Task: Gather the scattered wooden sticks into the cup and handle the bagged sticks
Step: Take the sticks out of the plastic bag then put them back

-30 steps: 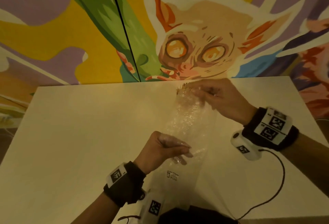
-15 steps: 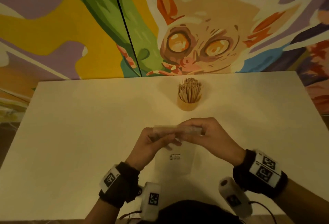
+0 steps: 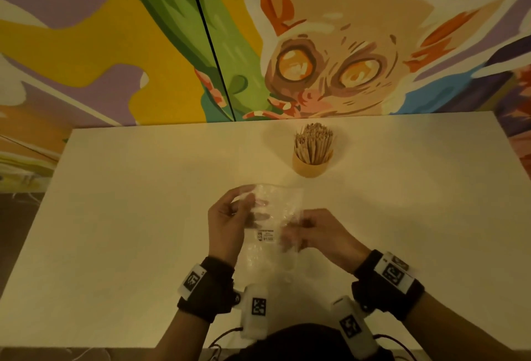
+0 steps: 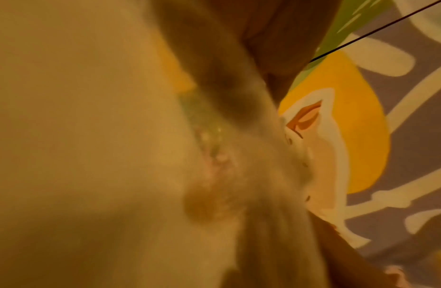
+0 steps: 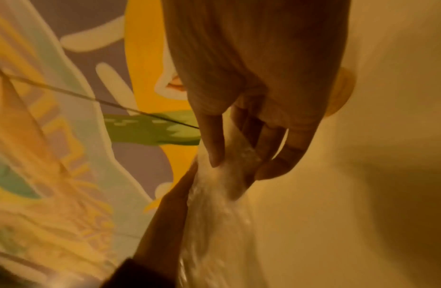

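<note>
Empty-looking clear bag held in both hands, just on the near side of the filled cup

The left hand (image 3: 230,222) holds the far-left part of the clear plastic bag (image 3: 275,211) with its fingers (image 3: 244,199) curled round the film, while the right hand (image 3: 321,234) pinches the bag's right edge between thumb and fingers (image 5: 276,155) — both just above the bench (image 3: 115,217). The paper cup (image 3: 311,166), packed with upright wooden sticks (image 3: 314,142), stands a little beyond the bag and slightly right of it. No sticks can be made out inside the bag. The film looks thin and slick, so a light pinch could let it slide free; and a hand swinging out beyond the bag could clip the stick tops and tip the top-heavy cup, scattering its load.
</note>
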